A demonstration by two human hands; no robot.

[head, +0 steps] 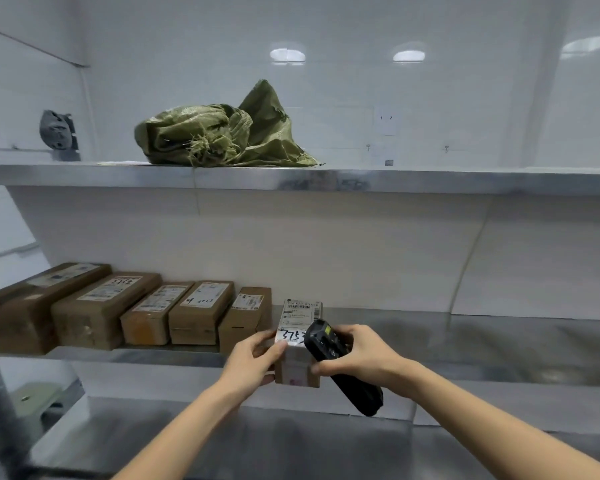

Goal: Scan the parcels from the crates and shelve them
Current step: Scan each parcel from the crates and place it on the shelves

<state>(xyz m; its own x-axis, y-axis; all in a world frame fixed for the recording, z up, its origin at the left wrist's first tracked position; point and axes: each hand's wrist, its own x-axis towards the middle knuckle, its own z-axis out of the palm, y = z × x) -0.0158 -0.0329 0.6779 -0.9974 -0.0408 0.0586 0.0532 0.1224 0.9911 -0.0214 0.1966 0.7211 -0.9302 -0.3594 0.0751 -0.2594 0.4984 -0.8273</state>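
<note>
A: Six cardboard parcels are seen on the middle shelf, is that right?

B: Yes. Five brown boxes are lined up in a row, and the sixth, a small labelled parcel, is stood just to the right of that row, at the front edge of the shelf.

A: How is the small parcel held?

B: It is gripped from the left side by the left hand, the thumb being laid on its top label, where "375" is written by hand. The right side of the parcel is touched by the thumb of the right hand.

A: And the grip of the right hand?

B: Its fingers are curled around a black handheld scanner, which is tilted against the right of the parcel.

A: What is placed above the parcel?

B: On the upper shelf, a crumpled green woven sack is lying, above and to the left of the parcel.
</note>
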